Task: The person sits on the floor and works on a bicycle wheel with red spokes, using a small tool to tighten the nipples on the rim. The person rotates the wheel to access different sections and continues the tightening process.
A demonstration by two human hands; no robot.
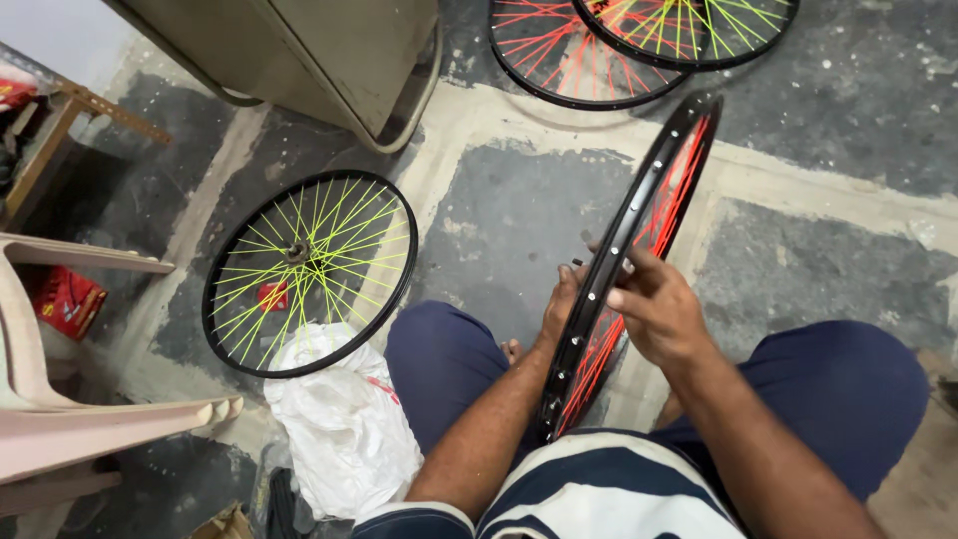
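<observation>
A black bicycle rim with red spokes (667,178) stands on edge between my knees, its lower end near my striped shirt. My left hand (559,304) grips the rim from its left side, fingers partly hidden behind it. On the right side my right hand (654,309) is closed over the rim and the spokes, fingers curled near the rim's inner face. Whether it holds a small tool cannot be seen.
A black wheel with yellow-green spokes (309,271) lies flat on the floor to the left, a white plastic bag (344,424) below it. Two more spoked wheels (599,50) lie at the top. A pale plastic chair (60,399) and a metal cabinet (329,50) stand nearby.
</observation>
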